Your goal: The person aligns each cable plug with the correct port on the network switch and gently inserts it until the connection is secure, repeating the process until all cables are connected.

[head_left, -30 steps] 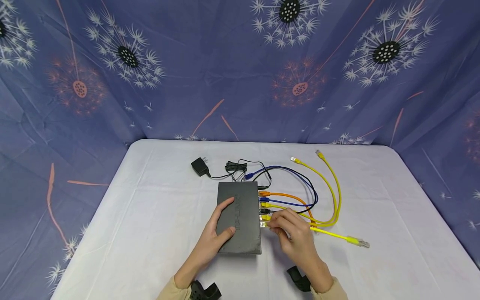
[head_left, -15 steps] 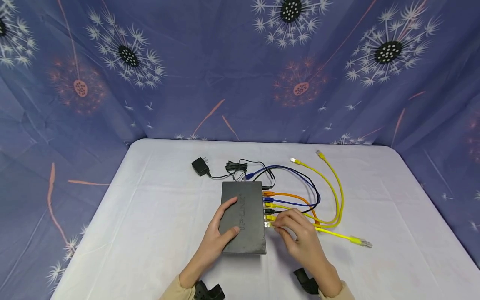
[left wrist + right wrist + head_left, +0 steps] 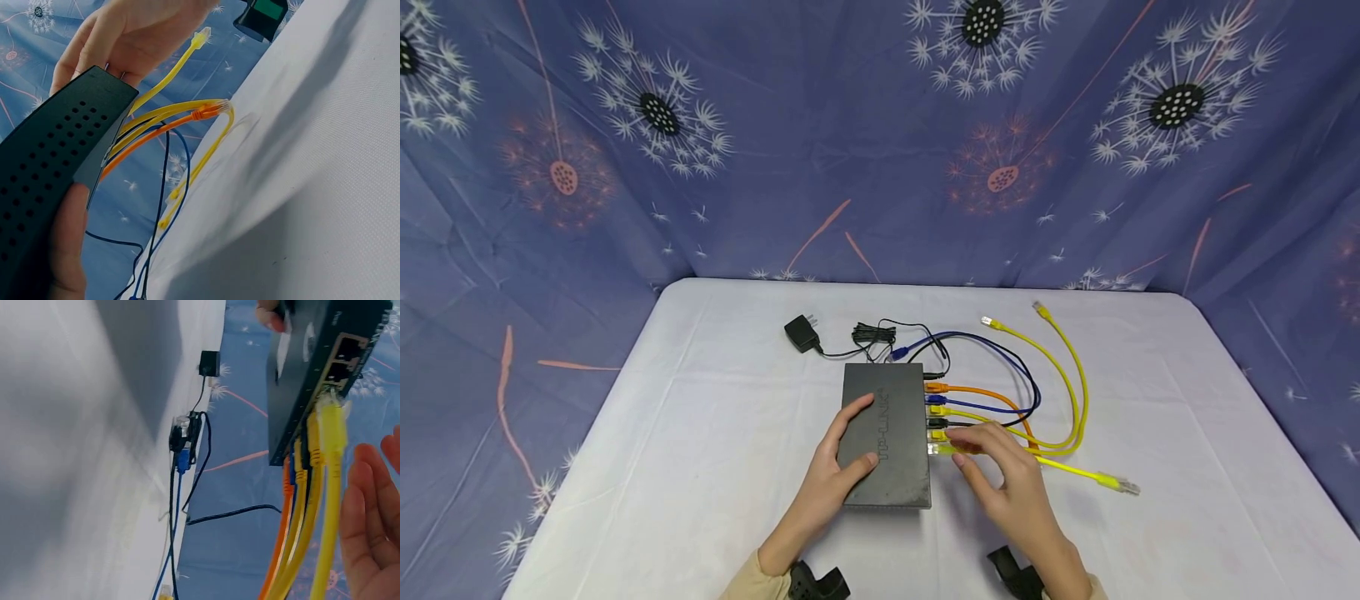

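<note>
My left hand [image 3: 831, 467] holds a dark TP-LINK network switch [image 3: 898, 479] above the table, with thumb and a finger on its top; a fingertip shows beneath it in the right wrist view. Along its right side, several network cable plugs sit in a row: orange [image 3: 936, 387], blue, yellow and black. Nearest to me is a yellow network cable plug [image 3: 332, 428] with a clear tip, at a port. Beside it, my right hand [image 3: 1011, 475] has thumb and index finger apart; the right wrist view shows its fingers off the cable. Two dark open ports [image 3: 349, 349] lie beyond that plug.
A black power adapter [image 3: 802, 334] with a bundled cord [image 3: 873, 334] lies behind the switch on the white table [image 3: 700, 433]. Loose cable ends spread to the right, including a yellow one [image 3: 1108, 480]. A patterned blue curtain [image 3: 820, 150] hangs behind.
The switch and both hands shifted slightly right, mostly before half a second ago. My right thumb and index finger, earlier pinching the near yellow plug, have spread apart and let it go.
</note>
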Tool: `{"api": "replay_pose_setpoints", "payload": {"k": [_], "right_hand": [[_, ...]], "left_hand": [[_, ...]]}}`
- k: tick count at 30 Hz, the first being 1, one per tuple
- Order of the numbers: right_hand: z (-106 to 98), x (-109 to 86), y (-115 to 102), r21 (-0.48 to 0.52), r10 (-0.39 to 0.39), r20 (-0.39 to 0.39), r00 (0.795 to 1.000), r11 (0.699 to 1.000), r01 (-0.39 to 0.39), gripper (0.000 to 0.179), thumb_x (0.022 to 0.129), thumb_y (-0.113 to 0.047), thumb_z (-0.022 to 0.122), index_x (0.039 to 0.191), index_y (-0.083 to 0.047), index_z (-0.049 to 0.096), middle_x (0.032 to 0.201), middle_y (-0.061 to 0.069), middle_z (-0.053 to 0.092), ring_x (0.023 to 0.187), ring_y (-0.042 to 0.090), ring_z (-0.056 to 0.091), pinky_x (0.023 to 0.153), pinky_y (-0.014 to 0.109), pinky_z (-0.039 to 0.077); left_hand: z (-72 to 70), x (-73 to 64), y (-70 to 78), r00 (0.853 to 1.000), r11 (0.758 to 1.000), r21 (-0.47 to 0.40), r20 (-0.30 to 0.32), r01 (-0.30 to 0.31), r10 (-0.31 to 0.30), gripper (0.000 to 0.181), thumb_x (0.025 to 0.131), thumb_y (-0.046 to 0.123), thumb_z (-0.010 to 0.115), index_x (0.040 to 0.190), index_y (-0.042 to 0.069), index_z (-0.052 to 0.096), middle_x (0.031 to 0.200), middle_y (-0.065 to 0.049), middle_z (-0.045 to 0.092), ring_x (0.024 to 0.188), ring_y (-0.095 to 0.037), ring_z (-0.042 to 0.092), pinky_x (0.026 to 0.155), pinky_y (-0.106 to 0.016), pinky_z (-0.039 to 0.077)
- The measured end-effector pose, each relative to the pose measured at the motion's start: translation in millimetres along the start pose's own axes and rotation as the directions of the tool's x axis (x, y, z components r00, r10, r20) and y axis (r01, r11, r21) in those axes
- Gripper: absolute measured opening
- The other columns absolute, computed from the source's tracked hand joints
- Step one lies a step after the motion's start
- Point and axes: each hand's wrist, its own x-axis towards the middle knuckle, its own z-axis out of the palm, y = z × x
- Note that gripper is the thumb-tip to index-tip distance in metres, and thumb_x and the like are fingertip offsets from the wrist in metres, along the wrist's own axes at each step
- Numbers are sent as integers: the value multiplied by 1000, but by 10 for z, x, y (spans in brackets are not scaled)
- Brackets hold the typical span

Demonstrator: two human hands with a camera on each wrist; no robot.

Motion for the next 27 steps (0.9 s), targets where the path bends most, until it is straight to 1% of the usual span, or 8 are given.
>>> {"api": "replay_pose_setpoints", "payload": {"k": [2,5,11,14,18,21,23,27], "right_hand": [[-7,-5,-23,13,16,6,1000,1000,-16,31,82,4,70,111,-4,67,92,3,66,82,11,58,75,17,45],[-16,-14,-57,30,44,30,999,999,-44,31,86,-2,68,117,-4,64,88,0,65,78,8,58,71,17,45],[-12,-49,-117,20,107,131,986,994,-111,43,86,-1,68,127,-9,59,83,-11,62,72,4,59,67,19,48],[9,-75,-138,16,163,201,966,985,-170,47,88,-4,67,132,-14,56,82,-13,61,70,2,58,65,21,49],[61,-118,-154,24,261,316,912,959,-283,50,93,-15,64,140,-21,48,84,-15,61,72,1,58,65,24,50],[112,-147,-162,41,297,369,881,942,-334,52,94,-21,62,143,-23,44,88,-13,60,74,2,58,66,25,51],[143,-165,-170,53,306,374,875,935,-350,52,95,-21,61,143,-23,43,94,-11,59,76,3,59,67,25,51],[185,-186,-185,50,313,343,885,935,-350,50,94,-22,62,142,-23,46,97,-11,56,76,3,56,68,25,50]], "left_hand": [[2,1,-2,1000,1000,-1,-2,0,0,66,87,6,61,145,28,40,151,4,30,141,-21,17,106,-56,11],[3,2,-7,1000,1000,-5,-3,0,0,66,87,6,61,145,28,40,151,4,30,140,-21,17,106,-56,11],[6,4,-11,1000,1000,5,-7,-4,4,65,87,7,61,145,28,40,151,5,30,141,-20,16,106,-57,10],[6,6,-18,1000,1000,10,-9,-8,8,65,88,7,61,146,28,39,151,4,30,141,-21,17,106,-57,11],[11,11,-28,1000,1000,10,-9,-14,14,64,88,8,60,146,26,38,152,1,29,140,-24,18,106,-59,10],[19,15,-31,1000,1000,6,-7,-16,16,63,89,8,59,146,24,39,152,-2,29,140,-25,17,106,-60,9],[27,15,-31,1000,1000,-1,-5,-14,14,63,89,7,59,146,24,39,152,-2,29,140,-25,18,106,-59,9],[42,11,-32,1000,1000,-5,-4,-9,9,63,89,8,60,146,24,39,152,-2,29,140,-26,17,106,-60,10]]}}
